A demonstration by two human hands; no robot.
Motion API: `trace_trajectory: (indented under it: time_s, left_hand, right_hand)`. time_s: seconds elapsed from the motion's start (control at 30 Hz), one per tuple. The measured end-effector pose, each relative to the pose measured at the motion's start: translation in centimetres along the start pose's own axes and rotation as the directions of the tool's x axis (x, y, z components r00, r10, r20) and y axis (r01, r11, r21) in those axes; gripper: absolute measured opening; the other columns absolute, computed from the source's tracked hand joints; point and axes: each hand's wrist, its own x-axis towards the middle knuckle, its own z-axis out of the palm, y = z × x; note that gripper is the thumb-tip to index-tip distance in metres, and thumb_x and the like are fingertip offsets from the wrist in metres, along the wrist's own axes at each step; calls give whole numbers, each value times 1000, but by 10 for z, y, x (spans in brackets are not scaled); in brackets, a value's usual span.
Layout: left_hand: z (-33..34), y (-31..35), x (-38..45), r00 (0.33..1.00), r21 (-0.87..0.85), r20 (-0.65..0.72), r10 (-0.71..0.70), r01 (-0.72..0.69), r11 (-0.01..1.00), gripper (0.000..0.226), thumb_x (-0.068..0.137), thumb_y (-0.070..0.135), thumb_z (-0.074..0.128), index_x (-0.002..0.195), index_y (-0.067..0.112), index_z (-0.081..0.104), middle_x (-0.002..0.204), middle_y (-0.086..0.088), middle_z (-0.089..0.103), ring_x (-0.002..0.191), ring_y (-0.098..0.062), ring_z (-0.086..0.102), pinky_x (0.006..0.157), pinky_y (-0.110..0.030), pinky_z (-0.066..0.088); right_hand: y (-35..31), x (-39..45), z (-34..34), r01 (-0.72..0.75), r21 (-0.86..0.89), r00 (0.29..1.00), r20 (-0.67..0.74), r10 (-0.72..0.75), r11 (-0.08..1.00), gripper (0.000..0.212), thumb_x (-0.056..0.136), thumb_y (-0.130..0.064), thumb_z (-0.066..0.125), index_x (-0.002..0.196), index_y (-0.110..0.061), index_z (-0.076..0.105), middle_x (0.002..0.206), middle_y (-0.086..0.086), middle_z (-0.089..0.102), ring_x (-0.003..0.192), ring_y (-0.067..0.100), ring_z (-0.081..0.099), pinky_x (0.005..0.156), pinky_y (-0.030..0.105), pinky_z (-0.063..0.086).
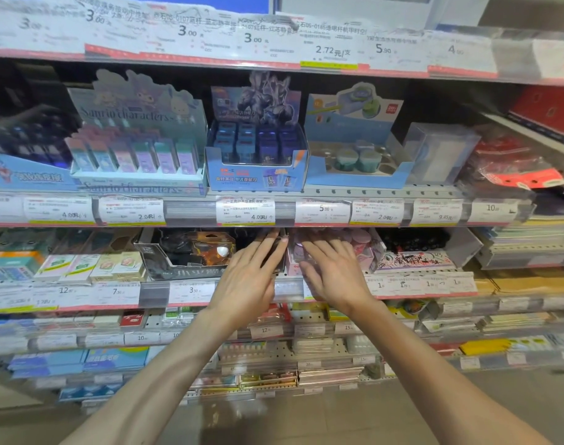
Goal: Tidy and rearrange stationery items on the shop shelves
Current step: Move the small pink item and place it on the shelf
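Note:
Both my hands reach into the middle shelf. My left hand (251, 277) lies flat, fingers together and stretched forward, against the right end of a dark display box (184, 261) with a black-and-gold card pack in it. My right hand (332, 271) rests with fingers slightly spread on a pink display box (364, 248) holding small pink items. A narrow dark box edge (279, 252) shows between the two hands. Neither hand visibly grips anything; the fingertips are partly under the shelf above.
The shelf above carries a Sanrio eraser display (136, 149), a blue sharpener box (256, 155) and a light-blue tray with round items (354, 159). Price-tag rails (245, 213) run along each shelf edge. Green and white boxes (91, 266) sit left; notebooks stack at right (524, 239).

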Motion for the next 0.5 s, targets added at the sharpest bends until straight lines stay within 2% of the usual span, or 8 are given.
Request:
trace_trajectory:
  time_s: [0.13,0.3,0.5]
  left_hand:
    - [0,-1,0,1000,-11,5,5,-5,1000,78,90,23,55,156,20,14,160,-6,24,141,-28,32,113,-44,34]
    - [-3,-1,-1,1000,-12,8,16,-16,1000,76,92,25,54,156,20,13,161,-6,23,142,-28,31,113,-44,34]
    - [-7,-1,-2,999,-26,23,32,-32,999,77,93,25,54,157,20,11,161,-6,20,142,-28,31,113,-44,34]
  right_hand:
    - [1,-1,-3,-21,13,999,49,20,1000,41,97,-45,51,129,-21,59,115,-4,65,101,25,54,91,40,33]
    - [0,2,-15,19,-56,987,158,-10,998,55,97,-57,40,136,-22,54,122,-4,63,107,24,53,93,44,37]
    - [0,5,-23,42,-75,972,233,-24,996,61,96,-59,35,142,-22,48,128,0,61,110,26,53,92,44,36]
